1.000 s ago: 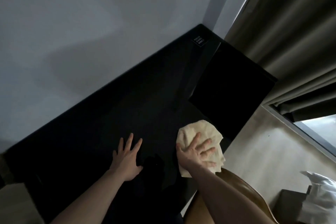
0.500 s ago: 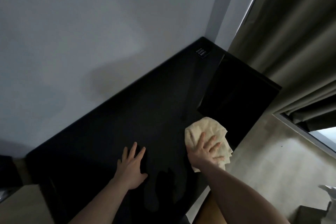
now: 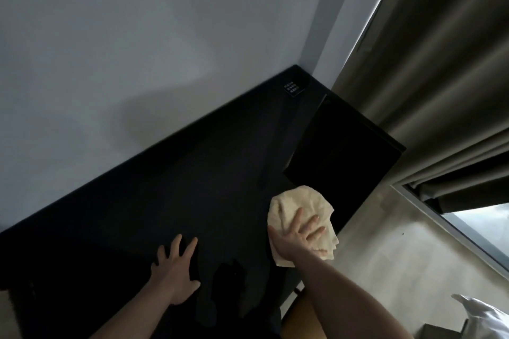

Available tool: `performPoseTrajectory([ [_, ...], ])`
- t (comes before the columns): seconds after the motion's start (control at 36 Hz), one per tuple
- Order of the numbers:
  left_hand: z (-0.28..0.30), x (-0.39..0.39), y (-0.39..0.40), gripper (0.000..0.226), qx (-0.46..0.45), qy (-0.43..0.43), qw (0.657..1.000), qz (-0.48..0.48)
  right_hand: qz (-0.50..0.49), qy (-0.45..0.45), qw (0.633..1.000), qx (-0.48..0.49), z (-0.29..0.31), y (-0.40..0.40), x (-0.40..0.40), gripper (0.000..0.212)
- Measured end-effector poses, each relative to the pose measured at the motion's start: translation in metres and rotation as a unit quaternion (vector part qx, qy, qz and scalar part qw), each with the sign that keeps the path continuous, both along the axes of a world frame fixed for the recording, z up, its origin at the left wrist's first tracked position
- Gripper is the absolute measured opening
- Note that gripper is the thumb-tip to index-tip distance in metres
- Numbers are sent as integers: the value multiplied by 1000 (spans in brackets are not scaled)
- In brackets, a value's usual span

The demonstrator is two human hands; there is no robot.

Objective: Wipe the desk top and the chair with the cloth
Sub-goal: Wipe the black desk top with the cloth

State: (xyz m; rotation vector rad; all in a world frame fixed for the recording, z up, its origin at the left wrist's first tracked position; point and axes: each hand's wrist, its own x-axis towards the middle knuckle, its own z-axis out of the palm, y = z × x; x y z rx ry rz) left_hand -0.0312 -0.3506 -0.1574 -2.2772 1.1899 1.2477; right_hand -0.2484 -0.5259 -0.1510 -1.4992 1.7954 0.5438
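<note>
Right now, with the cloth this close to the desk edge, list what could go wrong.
1. The cloth already hangs past the near edge of the desk top; the right hand presses it with flat fingers only, so it may slide off to the floor.
2. The small black square in the far corner could get knocked by a wide stroke.
3. The left hand rests flat on the desk top and may leave prints.

Two bare forearms reach in from the bottom edge, with no sleeves visible on either. The left hand (image 3: 176,272) and right hand (image 3: 296,237) are bare too: no gloves, rings, watch or wristband show on fingers or wrists.
</note>
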Motion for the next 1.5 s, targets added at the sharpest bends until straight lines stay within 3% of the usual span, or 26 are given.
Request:
performPoseTrajectory([
  [0.25, -19, 4, -71, 95, -62, -46, 997, 18, -3, 13, 999, -29, -7, -106, -21, 102],
  [0.47, -20, -9, -202, 89, -150, -72, 985, -38, -8, 15, 998, -61, -23, -230, -48, 101],
  [0.81, -31, -38, -370, 89, -114, -50, 990, -62, -14, 46, 995, -83, -33, -391, -98, 99],
  [1.14, -45, -39, -384, 86, -85, -76, 991, -74, -26, 61, 988, -136, -43, -479, -130, 97],
  [1.5, -27, -33, -348, 86, -85, -49, 991, -86, 1, 58, 990, -127, -41, -409, -117, 79],
])
